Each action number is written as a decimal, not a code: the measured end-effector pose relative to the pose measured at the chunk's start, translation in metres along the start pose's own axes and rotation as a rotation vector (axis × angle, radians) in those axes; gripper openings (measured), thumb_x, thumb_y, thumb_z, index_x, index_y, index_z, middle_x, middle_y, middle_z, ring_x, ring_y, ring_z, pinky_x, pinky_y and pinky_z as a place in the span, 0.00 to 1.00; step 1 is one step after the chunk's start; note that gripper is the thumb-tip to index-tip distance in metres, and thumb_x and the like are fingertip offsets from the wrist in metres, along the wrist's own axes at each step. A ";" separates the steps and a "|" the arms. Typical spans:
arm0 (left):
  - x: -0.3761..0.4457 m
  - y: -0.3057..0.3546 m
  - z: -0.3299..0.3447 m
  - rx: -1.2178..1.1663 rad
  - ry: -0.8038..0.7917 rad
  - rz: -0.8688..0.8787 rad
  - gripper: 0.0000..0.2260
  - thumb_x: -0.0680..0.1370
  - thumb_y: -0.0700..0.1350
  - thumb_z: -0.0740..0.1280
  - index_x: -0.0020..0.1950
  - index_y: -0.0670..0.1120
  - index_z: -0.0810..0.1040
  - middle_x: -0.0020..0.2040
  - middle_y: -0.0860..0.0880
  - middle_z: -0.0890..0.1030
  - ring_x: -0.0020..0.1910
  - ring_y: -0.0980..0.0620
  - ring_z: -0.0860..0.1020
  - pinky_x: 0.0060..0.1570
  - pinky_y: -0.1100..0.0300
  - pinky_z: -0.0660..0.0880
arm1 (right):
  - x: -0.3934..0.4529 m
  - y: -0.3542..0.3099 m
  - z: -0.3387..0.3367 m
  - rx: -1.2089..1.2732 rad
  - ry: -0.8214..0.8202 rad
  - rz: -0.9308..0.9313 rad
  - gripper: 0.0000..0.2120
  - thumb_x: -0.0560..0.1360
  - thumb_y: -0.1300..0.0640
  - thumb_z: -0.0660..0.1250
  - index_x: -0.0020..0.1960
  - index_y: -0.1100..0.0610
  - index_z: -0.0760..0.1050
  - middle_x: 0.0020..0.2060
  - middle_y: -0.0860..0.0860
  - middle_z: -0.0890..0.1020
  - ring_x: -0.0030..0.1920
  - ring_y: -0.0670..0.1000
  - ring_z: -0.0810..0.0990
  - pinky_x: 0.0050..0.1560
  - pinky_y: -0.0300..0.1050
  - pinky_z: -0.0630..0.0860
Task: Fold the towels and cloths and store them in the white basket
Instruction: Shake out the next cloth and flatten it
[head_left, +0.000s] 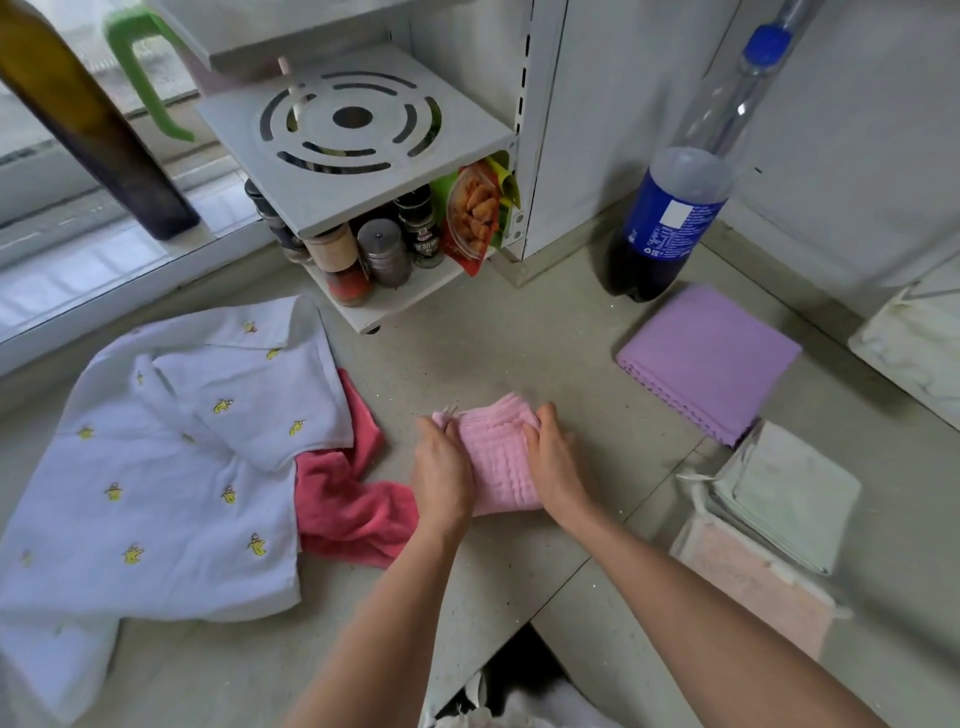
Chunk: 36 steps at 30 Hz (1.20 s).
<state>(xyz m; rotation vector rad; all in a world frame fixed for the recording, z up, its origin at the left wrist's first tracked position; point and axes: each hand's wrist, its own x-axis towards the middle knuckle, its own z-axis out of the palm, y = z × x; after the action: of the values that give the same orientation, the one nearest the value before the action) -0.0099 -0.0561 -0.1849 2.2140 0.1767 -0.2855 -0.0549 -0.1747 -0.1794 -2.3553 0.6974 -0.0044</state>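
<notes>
A light pink cloth (498, 457), folded into a narrow strip, lies on the counter in the middle. My left hand (441, 470) grips its left edge and my right hand (556, 462) grips its right edge. A white towel with small yellow prints (171, 457) lies loose at the left, over a crumpled red cloth (348, 504). A folded purple cloth (706, 358) lies at the right. A folded pale green cloth (784, 493) rests on a folded pale pink cloth (748, 582) at the lower right. The white basket (909, 338) shows partly at the right edge.
A white spice rack (363, 156) with several jars stands at the back. A dark soda bottle (665, 223) stands behind the purple cloth, a tall dark glass bottle (93, 130) on the sill at the far left. The counter's front edge (524, 629) steps in below my arms.
</notes>
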 end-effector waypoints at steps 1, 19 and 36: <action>0.000 0.000 0.000 0.009 -0.005 0.013 0.09 0.83 0.48 0.53 0.50 0.45 0.68 0.50 0.39 0.80 0.48 0.39 0.78 0.41 0.56 0.66 | 0.001 0.004 0.000 -0.023 -0.016 0.033 0.06 0.82 0.53 0.54 0.48 0.54 0.61 0.41 0.63 0.81 0.36 0.58 0.79 0.29 0.50 0.73; 0.002 -0.004 -0.002 0.205 -0.028 0.149 0.11 0.82 0.52 0.54 0.51 0.44 0.66 0.48 0.40 0.80 0.44 0.38 0.79 0.39 0.50 0.73 | 0.014 0.030 0.015 -0.449 -0.120 -0.463 0.27 0.82 0.46 0.44 0.73 0.59 0.64 0.71 0.54 0.68 0.72 0.53 0.66 0.71 0.48 0.53; 0.043 -0.006 -0.016 0.738 -0.249 0.541 0.16 0.78 0.48 0.54 0.44 0.40 0.77 0.39 0.42 0.78 0.37 0.42 0.76 0.40 0.53 0.75 | 0.031 0.017 0.001 -0.413 -0.267 -0.389 0.26 0.81 0.47 0.51 0.76 0.57 0.57 0.75 0.53 0.60 0.74 0.55 0.57 0.75 0.48 0.50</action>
<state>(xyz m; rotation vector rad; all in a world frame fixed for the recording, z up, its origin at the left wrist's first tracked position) 0.0320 -0.0383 -0.1916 2.7952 -0.7689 -0.3544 -0.0366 -0.1997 -0.1957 -2.7796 0.1070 0.3047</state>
